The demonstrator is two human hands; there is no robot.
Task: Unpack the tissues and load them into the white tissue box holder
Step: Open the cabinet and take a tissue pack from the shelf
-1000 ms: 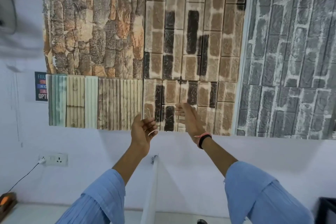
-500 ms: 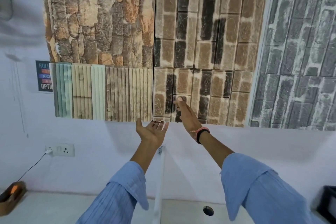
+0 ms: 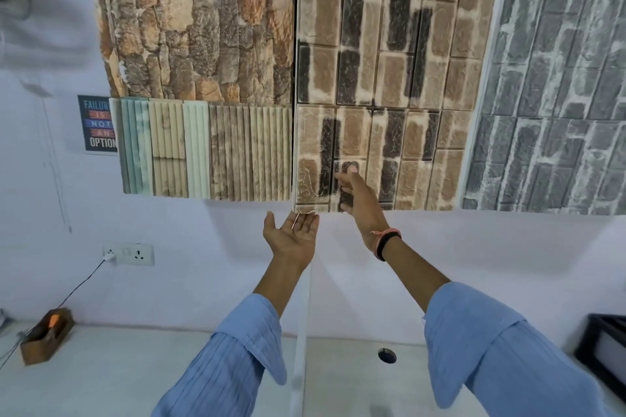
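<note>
Neither the tissues nor the white tissue box holder is in view. My left hand (image 3: 293, 234) is raised in front of the wall, palm up, fingers spread, holding nothing. My right hand (image 3: 359, 200) is stretched out a little higher and to the right, fingers extended and apart in front of the brown brick wall panel (image 3: 382, 78), also holding nothing. A black and orange band sits on the right wrist. Both arms wear light blue sleeves.
A white desk (image 3: 135, 376) with a white divider (image 3: 301, 342) and a cable hole (image 3: 387, 355) lies below. A wooden box (image 3: 45, 337) stands at the left, a black object (image 3: 606, 352) at the right edge. A wall socket (image 3: 130, 254) holds a plugged cable.
The view has tilted down, so the desk shows more. My left palm has turned upward and opened flat; my right hand has stretched further forward toward the wall.
</note>
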